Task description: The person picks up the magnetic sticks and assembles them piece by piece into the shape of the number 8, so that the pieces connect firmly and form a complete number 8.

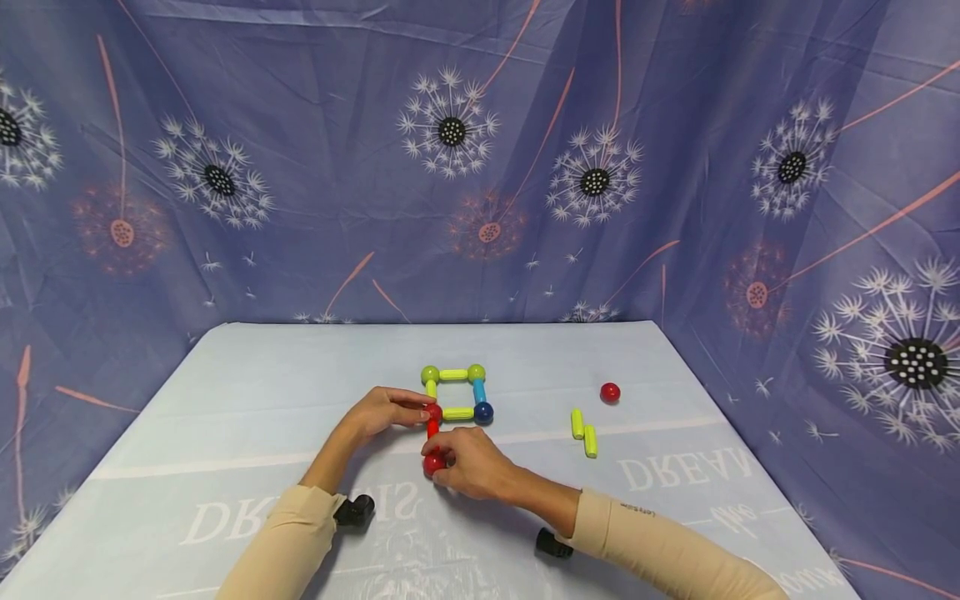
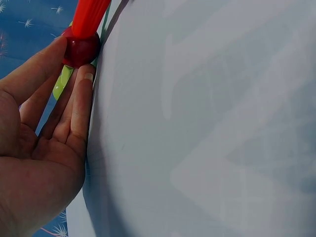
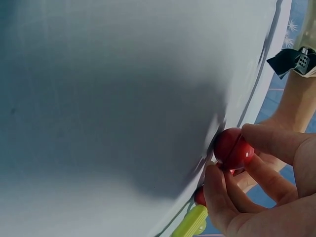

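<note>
A small square of balls and rods lies flat on the table. Its far corners are a green ball (image 1: 430,374) and another green ball (image 1: 476,372); a dark blue ball (image 1: 483,412) forms the near right corner. Green rods (image 1: 457,413) and one blue rod (image 1: 479,392) link them. At the near left corner, my left hand (image 1: 378,412) pinches a red ball (image 2: 81,50) between thumb and fingers. From that ball a red rod (image 1: 432,428) runs toward me to a second red ball (image 3: 233,148), which my right hand (image 1: 476,464) grips with its fingertips.
To the right lie two loose green rods (image 1: 577,423) side by side, with a single red ball (image 1: 610,392) beyond them. A pale printed cloth (image 1: 300,358) covers the table. Behind it hangs a purple dandelion-patterned curtain (image 1: 337,150).
</note>
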Motion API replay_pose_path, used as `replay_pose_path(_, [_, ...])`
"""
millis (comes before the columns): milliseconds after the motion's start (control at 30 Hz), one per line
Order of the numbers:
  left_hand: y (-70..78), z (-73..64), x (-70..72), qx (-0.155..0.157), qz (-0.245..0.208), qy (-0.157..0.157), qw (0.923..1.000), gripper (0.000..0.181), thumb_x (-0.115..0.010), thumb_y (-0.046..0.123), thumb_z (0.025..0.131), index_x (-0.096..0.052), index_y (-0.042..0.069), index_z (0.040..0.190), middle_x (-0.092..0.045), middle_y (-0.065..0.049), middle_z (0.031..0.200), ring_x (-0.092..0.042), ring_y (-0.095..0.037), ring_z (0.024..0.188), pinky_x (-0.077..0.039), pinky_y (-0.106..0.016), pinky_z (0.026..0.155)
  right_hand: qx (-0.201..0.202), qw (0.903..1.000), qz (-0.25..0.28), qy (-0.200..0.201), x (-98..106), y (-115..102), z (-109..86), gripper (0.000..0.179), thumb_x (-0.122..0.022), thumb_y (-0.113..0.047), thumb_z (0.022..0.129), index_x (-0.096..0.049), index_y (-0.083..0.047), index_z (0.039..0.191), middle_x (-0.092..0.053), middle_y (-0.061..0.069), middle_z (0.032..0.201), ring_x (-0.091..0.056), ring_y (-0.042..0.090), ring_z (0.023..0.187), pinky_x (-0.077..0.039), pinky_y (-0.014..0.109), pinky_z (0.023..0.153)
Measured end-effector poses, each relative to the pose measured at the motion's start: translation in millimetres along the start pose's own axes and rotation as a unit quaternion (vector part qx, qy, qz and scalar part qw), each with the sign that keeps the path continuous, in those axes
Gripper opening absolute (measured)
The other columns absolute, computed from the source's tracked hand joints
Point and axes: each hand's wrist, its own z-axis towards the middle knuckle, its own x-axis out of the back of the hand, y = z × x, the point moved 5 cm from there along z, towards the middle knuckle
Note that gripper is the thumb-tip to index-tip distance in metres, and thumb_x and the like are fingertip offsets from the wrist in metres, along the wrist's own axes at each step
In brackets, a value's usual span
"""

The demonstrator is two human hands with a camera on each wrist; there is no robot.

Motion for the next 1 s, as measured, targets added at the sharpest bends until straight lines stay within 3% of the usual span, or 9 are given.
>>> replay_pose_path(233, [1.1,-1.3,-1.0,-0.004,-0.015,-0.004,0.9999,0.039,-0.078,0.016,0.089,-0.072,0.005,0.126,-0.075,-0.013,0.118,-0.070,-0.017,0.104,-0.055,-0.039,0.093,0.004,1.0000,-0.007,0.004,2.0,0.2,-1.2,0.029,-0.080,-0.010,0.084,-0.076,-0.012,0.113,-0.076,-0.005,0.099,-0.066,0.004,0.090,-0.051,0.019,0.079])
replay_pose_path(467, [0.0,-0.5,-1.6,-0.003,-0.014,-0.008,0.9999,0.037,-0.078,0.016,0.089,-0.073,0.005,0.124,-0.076,-0.010,0.116,-0.069,-0.015,0.102,-0.055,-0.034,0.090,0.008,0.9997,-0.005,0.021,9.4,0.0,-4.5,0.029,-0.080,-0.011,0.084,-0.077,-0.013,0.113,-0.077,-0.002,0.105,-0.070,0.016,0.097,-0.053,0.024,0.081])
replay_pose_path(700, [1.9,-3.0,-2.4,-0.009,-0.003,-0.011,0.9999,0.039,-0.078,0.016,0.088,-0.072,0.003,0.124,-0.076,-0.012,0.115,-0.070,-0.013,0.098,-0.056,-0.035,0.088,-0.026,0.9991,0.018,0.030,20.6,9.6,-8.4,0.027,-0.078,-0.011,0.085,-0.077,-0.014,0.112,-0.076,0.002,0.106,-0.069,0.020,0.097,-0.053,0.025,0.079])
replay_pose_path(1000, [9.1,-6.0,-4.3,-0.016,0.007,0.016,0.9997,0.034,-0.078,0.014,0.088,-0.074,0.004,0.121,-0.077,-0.013,0.110,-0.069,-0.017,0.090,-0.058,-0.036,0.082,-0.068,0.9959,0.038,0.045,41.5,34.9,-21.1,0.027,-0.076,-0.011,0.088,-0.075,-0.009,0.115,-0.072,0.010,0.107,-0.066,0.027,0.098,-0.054,0.035,0.081])
